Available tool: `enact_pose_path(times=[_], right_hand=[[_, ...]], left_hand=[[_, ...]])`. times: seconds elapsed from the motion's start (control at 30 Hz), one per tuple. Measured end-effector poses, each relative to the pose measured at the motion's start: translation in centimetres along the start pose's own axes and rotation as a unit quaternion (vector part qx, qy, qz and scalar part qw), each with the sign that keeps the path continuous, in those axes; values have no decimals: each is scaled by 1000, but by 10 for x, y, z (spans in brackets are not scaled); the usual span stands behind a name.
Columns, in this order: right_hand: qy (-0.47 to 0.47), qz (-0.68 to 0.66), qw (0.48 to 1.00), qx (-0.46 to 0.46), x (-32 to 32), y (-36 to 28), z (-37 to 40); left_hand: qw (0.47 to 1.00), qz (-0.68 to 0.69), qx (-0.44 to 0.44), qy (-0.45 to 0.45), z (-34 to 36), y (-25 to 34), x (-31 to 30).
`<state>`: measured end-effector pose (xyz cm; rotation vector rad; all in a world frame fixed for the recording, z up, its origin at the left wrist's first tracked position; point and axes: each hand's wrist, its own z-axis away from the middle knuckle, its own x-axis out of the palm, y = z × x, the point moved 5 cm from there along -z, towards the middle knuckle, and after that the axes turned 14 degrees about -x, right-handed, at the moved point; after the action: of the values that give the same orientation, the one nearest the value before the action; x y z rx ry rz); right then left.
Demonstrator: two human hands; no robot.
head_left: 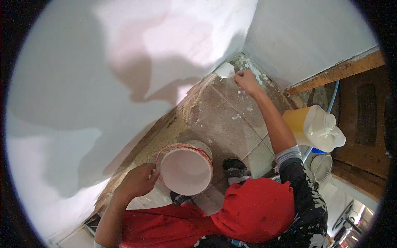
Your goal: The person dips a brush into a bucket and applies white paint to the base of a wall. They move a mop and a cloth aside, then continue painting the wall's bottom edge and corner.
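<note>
My left hand [139,181] is closed on the thin handle of a white bucket [186,170], at the lower middle of the view. The bucket tilts so that its pale inside faces me; its rim and handle have reddish stains. My right arm reaches forward to the corner where two walls meet. There my right hand [247,82] has its fingers curled together beside a flat white piece [225,70] at the foot of the left wall. The fingertips seem to touch that piece, but whether they grip it I cannot make out.
Tiled floor [223,113] with white splashes lies between the pale walls. A jug of yellow liquid [314,126] stands right of my right forearm, near a blue hose [333,97] and a wooden door [364,124]. Red cloth [260,208] covers my knees.
</note>
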<state>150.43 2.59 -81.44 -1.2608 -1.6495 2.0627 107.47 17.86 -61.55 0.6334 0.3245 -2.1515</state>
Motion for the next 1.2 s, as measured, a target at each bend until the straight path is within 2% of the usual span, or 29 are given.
enact_pose_path(times=[0.03,0.1,0.13,0.23,0.3,0.33,0.43,0.5,0.63,0.7,0.83,0.9,1.0,1.03,1.1,1.13,1.2], right_hand=[[0,-1,1000,0,-5,-6,5],[35,-147,987,50,-16,-9,20],[33,-145,988,49,-18,-10,24],[20,-84,995,56,-17,-5,31],[-3,83,997,-7,-5,3,20],[-2,82,997,-9,-3,0,15],[-15,36,999,-2,0,-14,11],[47,-156,985,50,-15,-40,27],[46,-98,994,12,-20,-17,31],[27,44,999,-7,-11,3,22],[-1,66,998,-10,-1,-11,10],[17,-116,992,40,-8,-17,18],[26,-142,989,44,-18,-10,31],[24,-140,989,44,-14,-4,30],[27,53,997,-38,-10,7,25],[28,54,997,-39,-7,3,21],[-4,11,999,39,5,-4,15]], left_hand=[[1000,-1,-1,0,-1,-3,2],[999,-7,27,24,-3,-9,5],[999,-4,28,24,-4,-8,5],[1000,-1,18,13,-2,-6,4],[1000,-11,18,16,0,-3,1],[1000,-11,18,18,0,-3,1],[999,-17,24,20,1,-7,4],[998,-3,42,42,1,-9,5],[999,11,39,32,-1,-14,6],[998,-13,48,31,-4,-13,7],[998,-26,53,38,-1,-9,6],[998,8,46,38,2,-11,4],[997,6,60,49,1,-15,6],[997,8,60,48,1,-13,6],[999,1,48,24,2,-9,3],[999,1,48,25,0,-9,4],[998,-24,49,14,-4,-10,8]])
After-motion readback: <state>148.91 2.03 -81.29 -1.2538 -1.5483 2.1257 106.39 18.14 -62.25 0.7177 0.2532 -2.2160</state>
